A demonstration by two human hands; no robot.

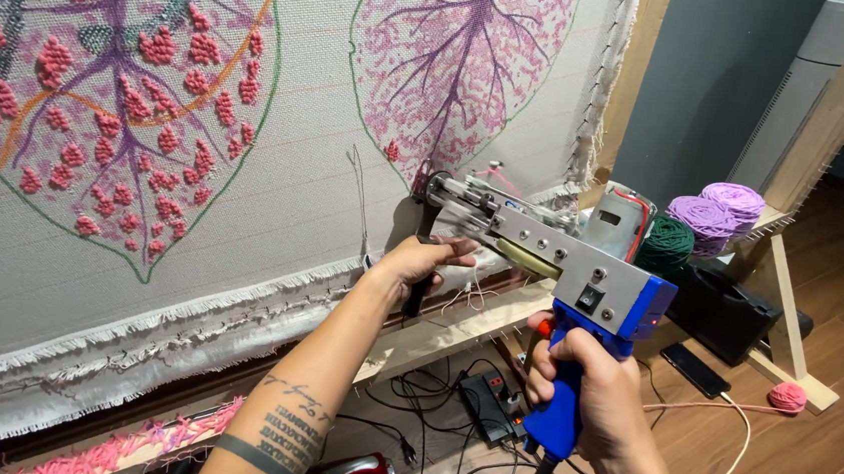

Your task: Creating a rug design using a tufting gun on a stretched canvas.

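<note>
The fingers of the right hand (pixel 586 385) are wrapped tight around the blue handle of a tufting gun (pixel 551 252), the forefinger lying up by the orange trigger at the top of the grip. The fingers of the left hand (pixel 420 260) are curled about the black front handle of the same gun, closed on it, with the thumb laid along the top. The gun is held level between both hands, its metal body in the middle of the view and its needle end pressed to the stretched cloth (pixel 293 217) near the lower tip of the right-hand leaf pattern (pixel 461 65), which is worked in pink and purple. A larger leaf (pixel 117 93), filled with raised pink tufts, is seen further left on the same cloth. The cloth is fastened to a wooden frame (pixel 455 330). On a shelf of the frame behind the gun, a dark green ball of yarn (pixel 664 246) and two purple balls (pixel 720 212) are set close together. A pink ball (pixel 787 397) lies on the wooden floor (pixel 825 469) by the frame's foot, a phone (pixel 695 370) near it, and a tangle of black cables (pixel 456 440) is spread beneath the hands
</note>
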